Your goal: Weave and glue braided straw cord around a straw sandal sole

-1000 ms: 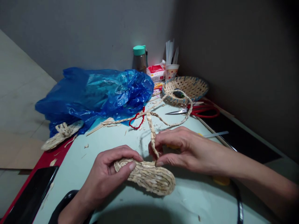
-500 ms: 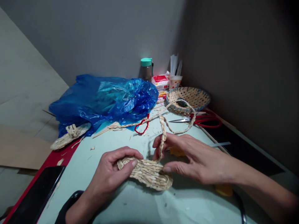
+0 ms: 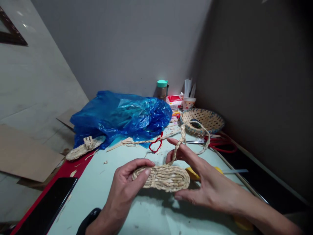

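At the far left a dark phone lies on the table, and beyond it a second woven piece rests against a crumpled blue bag. The left hand is closed on the left end of the straw sole, thumb pressed on top and fingers curled behind (a firm pinch). The sole lies flat, just above the table, between the two hands. From its middle a braided cord rises and loops back toward the woven basket. The right hand is spread around the sole's right end, fingers stretched out and thumb below. The cord passes by its first fingers, but I cannot tell whether they nip it. Red-handled scissors lie just in front of the basket.
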The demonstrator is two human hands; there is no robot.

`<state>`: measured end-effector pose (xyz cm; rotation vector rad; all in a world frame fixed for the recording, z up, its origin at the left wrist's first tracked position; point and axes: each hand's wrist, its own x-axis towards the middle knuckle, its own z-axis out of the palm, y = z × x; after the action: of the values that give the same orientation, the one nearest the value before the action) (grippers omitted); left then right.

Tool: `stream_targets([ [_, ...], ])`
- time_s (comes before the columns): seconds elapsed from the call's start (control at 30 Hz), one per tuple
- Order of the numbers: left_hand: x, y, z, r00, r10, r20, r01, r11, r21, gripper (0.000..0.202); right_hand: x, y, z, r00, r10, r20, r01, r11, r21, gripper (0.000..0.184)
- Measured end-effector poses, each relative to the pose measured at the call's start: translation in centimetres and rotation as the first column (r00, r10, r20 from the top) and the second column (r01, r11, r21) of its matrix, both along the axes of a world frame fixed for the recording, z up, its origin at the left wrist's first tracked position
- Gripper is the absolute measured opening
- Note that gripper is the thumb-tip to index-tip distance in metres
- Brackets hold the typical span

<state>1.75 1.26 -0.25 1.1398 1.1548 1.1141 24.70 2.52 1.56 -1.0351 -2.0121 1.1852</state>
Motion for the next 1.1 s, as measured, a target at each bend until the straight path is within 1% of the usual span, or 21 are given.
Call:
stream_targets([
  [0.1, -0.1, -0.2, 0.1, 0.992, -0.064, 0.104, 0.07, 0.996, -0.05, 0.019, 0.2, 0.0, 0.1, 0.999, 0.009, -0.05, -0.008, 1.0, 0.03, 0.091],
  [0.2, -0.3, -0.4, 0.3, 0.957, -0.13, 0.259, 0.155, 0.985, -0.078, 0.035, 0.3, 0.2, -0.1, 0.988, 0.043, -0.146, -0.037, 0.998, 0.042, 0.092],
  [0.27, -0.4, -0.5, 0.5, 0.94, -0.138, 0.313, 0.172, 0.982, -0.081, 0.046, 0.2, 0.3, -0.2, 0.977, 0.05, -0.206, -0.048, 0.999, 0.015, 0.094],
  [0.33, -0.6, -0.4, 0.9, 0.943, -0.112, 0.312, 0.141, 0.987, -0.071, 0.051, 0.2, 0.3, -0.3, 0.971, 0.043, -0.234, -0.044, 0.999, 0.001, 0.093],
  [0.4, -0.9, 0.0, 1.4, 0.95, -0.043, 0.309, 0.059, 0.997, -0.04, 0.055, 0.3, 0.3, -0.3, 0.97, 0.026, -0.24, -0.025, 1.0, 0.007, 0.092],
  [0.43, -1.2, 0.3, 1.6, 0.95, 0.013, 0.312, -0.006, 1.0, -0.024, 0.054, 0.4, 0.3, -0.4, 0.97, 0.015, -0.244, -0.014, 1.0, 0.009, 0.093],
  [0.5, -2.0, 1.1, 2.1, 0.932, 0.173, 0.32, -0.185, 0.983, 0.005, 0.043, 0.7, 0.2, -0.4, 0.969, 0.007, -0.248, -0.006, 1.0, 0.006, 0.094],
  [0.53, -2.4, 1.5, 2.3, 0.909, 0.285, 0.305, -0.306, 0.952, 0.022, 0.033, 0.9, 0.2, -0.5, 0.968, 0.01, -0.25, -0.01, 1.0, -0.001, 0.094],
  [0.57, -2.9, 1.8, 2.4, 0.873, 0.396, 0.285, -0.428, 0.902, 0.056, 0.023, 1.0, 0.2, -0.6, 0.966, 0.018, -0.257, -0.02, 1.0, -0.008, 0.094],
  [0.6, -3.4, 2.1, 2.6, 0.832, 0.486, 0.266, -0.525, 0.845, 0.097, 0.019, 1.1, 0.3, -0.7, 0.963, 0.032, -0.269, -0.038, 0.999, -0.017, 0.094],
  [0.63, -3.9, 2.4, 2.7, 0.799, 0.54, 0.264, -0.586, 0.797, 0.144, 0.017, 1.3, 0.3, -0.8, 0.959, 0.045, -0.28, -0.057, 0.998, -0.035, 0.095],
  [0.67, -4.3, 2.6, 2.7, 0.779, 0.569, 0.263, -0.616, 0.771, 0.158, 0.016, 1.4, 0.3, -0.8, 0.953, 0.059, -0.296, -0.08, 0.995, -0.06, 0.097],
  [0.7, -4.5, 2.7, 2.7, 0.777, 0.577, 0.25, -0.623, 0.763, 0.172, 0.016, 1.4, 0.3, -0.9, 0.944, 0.076, -0.32, -0.11, 0.99, -0.088, 0.099],
  [0.73, -4.6, 2.7, 2.6, 0.789, 0.568, 0.233, -0.609, 0.772, 0.179, 0.015, 1.5, 0.4, -1.0, 0.932, 0.097, -0.349, -0.145, 0.983, -0.112, 0.101],
  [0.8, -4.4, 2.6, 2.3, 0.835, 0.524, 0.168, -0.549, 0.811, 0.2, 0.015, 1.4, 0.3, -1.0, 0.908, 0.139, -0.396, -0.205, 0.97, -0.129, 0.101],
  [0.9, -3.1, 1.9, 1.5, 0.928, 0.372, -0.003, -0.364, 0.909, 0.203, 0.009, 1.3, 0.2, -0.9, 0.898, 0.162, -0.408, -0.234, 0.963, -0.132, 0.1],
  [0.93, -2.6, 1.6, 1.3, 0.954, 0.275, -0.122, -0.246, 0.947, 0.206, 0.004, 1.2, 0.1, -0.8, 0.9, 0.158, -0.407, -0.232, 0.962, -0.141, 0.098],
  [0.97, -2.1, 1.3, 1.1, 0.959, 0.181, -0.217, -0.139, 0.971, 0.193, 0.006, 1.2, 0.1, -0.7, 0.899, 0.151, -0.412, -0.23, 0.962, -0.149, 0.097],
  [1.0, -1.6, 1.0, 1.0, 0.952, 0.119, -0.281, -0.068, 0.981, 0.182, 0.011, 1.2, 0.1, -0.7, 0.897, 0.146, -0.418, -0.228, 0.961, -0.154, 0.096],
  [1.03, -1.2, 0.8, 1.0, 0.944, 0.069, -0.324, -0.014, 0.985, 0.169, 0.014, 1.2, 0.1, -0.6, 0.893, 0.147, -0.426, -0.231, 0.961, -0.153, 0.094],
  [1.1, -0.7, 0.6, 0.9, 0.938, -0.012, -0.346, 0.063, 0.989, 0.137, 0.018, 1.1, 0.1, -0.5, 0.887, 0.168, -0.431, -0.253, 0.956, -0.148, 0.092],
])
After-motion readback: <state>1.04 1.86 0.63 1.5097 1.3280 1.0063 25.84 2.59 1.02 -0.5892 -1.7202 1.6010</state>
